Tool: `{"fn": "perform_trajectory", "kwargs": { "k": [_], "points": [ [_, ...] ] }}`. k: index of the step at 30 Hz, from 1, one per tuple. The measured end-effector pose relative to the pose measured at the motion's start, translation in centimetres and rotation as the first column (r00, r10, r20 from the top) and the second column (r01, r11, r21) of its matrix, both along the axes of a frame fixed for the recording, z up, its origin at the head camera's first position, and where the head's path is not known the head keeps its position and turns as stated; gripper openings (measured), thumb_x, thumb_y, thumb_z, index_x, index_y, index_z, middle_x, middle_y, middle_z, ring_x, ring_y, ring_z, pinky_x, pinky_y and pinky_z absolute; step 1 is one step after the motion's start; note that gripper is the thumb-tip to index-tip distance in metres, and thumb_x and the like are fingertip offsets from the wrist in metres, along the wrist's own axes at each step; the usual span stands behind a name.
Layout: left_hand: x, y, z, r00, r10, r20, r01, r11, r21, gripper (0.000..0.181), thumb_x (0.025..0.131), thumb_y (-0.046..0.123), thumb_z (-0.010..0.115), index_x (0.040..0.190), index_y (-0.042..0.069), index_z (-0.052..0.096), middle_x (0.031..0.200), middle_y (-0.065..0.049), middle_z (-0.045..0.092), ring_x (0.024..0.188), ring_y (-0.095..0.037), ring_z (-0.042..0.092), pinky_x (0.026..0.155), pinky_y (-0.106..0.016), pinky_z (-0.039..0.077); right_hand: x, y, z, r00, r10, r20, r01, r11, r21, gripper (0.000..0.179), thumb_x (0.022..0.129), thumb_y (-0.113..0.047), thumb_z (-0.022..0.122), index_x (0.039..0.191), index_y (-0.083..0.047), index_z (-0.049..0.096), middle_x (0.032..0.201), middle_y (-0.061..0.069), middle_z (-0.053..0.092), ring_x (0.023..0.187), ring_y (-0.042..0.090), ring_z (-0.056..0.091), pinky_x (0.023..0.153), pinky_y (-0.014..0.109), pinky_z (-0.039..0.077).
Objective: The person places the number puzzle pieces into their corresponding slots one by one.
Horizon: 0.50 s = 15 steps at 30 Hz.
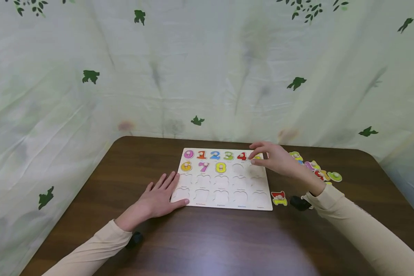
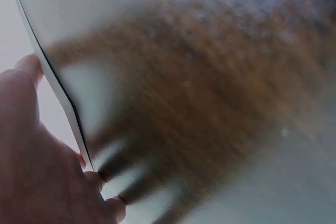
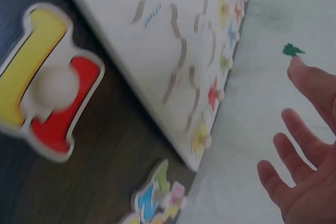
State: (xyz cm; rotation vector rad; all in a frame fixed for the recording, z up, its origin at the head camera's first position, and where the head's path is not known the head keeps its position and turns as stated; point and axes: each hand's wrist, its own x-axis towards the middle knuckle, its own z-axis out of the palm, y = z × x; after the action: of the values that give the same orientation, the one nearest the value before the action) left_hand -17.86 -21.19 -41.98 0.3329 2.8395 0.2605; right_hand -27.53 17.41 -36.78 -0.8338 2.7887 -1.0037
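Observation:
A white number puzzle board [image 1: 220, 197] lies on the table, with coloured knobbed number pieces in its top two rows and bare recesses below. My left hand [image 1: 160, 197] rests on the board's left edge, fingers spread, thumb at the lower left corner. Over the board's upper right corner hovers my right hand [image 1: 274, 158], its fingers loosely bent and holding nothing. Beneath its fingertips a yellow piece [image 1: 257, 156] sits in the top row, partly hidden; the right wrist view shows it as a yellow number [image 3: 201, 137]. The yellow eight [image 1: 220, 167] stands last in the second row.
A red and yellow number piece [image 1: 279, 198] lies loose just right of the board. Several more loose pieces [image 1: 334, 176] are heaped farther right, partly behind the right forearm. The brown table [image 1: 200, 245] ends at a pale curtain [image 1: 207, 76] with green leaf shapes.

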Motion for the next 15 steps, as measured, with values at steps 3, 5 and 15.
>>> {"fn": "perform_trajectory", "kwargs": {
  "k": [3, 5, 15],
  "points": [
    [0.0, 0.1, 0.2, 1.000, -0.004, 0.003, 0.004, 1.000, 0.003, 0.104, 0.085, 0.077, 0.046, 0.159, 0.010, 0.015, 0.164, -0.012, 0.011, 0.148, -0.037, 0.008, 0.110, -0.067, 0.011, 0.6, 1.7, 0.6, 1.000, 0.013, -0.019, -0.013, 1.000, -0.011, 0.011, 0.089, -0.018, 0.075, 0.100, -0.018, 0.076, 0.134, 0.007, 0.057, 0.116, 0.026, 0.055, 0.087, 0.049, 0.045],
    [0.0, 0.0, 0.0, 1.000, -0.005, 0.001, 0.005, 1.000, 0.001, 0.105, 0.085, 0.079, 0.045, 0.159, 0.011, 0.015, 0.164, -0.012, 0.010, 0.148, -0.036, 0.008, 0.110, -0.067, 0.011, 1.0, 2.9, 1.0, 0.999, 0.018, -0.035, -0.018, 1.000, -0.001, 0.010, 0.091, -0.020, 0.073, 0.100, -0.020, 0.076, 0.134, 0.007, 0.057, 0.117, 0.025, 0.055, 0.089, 0.047, 0.045],
    [-0.2, 0.1, 0.1, 1.000, -0.012, 0.006, 0.012, 1.000, 0.011, 0.106, 0.085, 0.079, 0.045, 0.159, 0.010, 0.015, 0.164, -0.013, 0.011, 0.148, -0.038, 0.008, 0.109, -0.068, 0.012, 2.7, 7.8, 2.5, 0.994, -0.105, -0.032, 0.106, 0.994, 0.019, 0.023, 0.098, -0.034, 0.063, 0.109, -0.017, 0.073, 0.134, 0.002, 0.056, 0.121, 0.024, 0.053, 0.088, 0.044, 0.046]
  ]
}}
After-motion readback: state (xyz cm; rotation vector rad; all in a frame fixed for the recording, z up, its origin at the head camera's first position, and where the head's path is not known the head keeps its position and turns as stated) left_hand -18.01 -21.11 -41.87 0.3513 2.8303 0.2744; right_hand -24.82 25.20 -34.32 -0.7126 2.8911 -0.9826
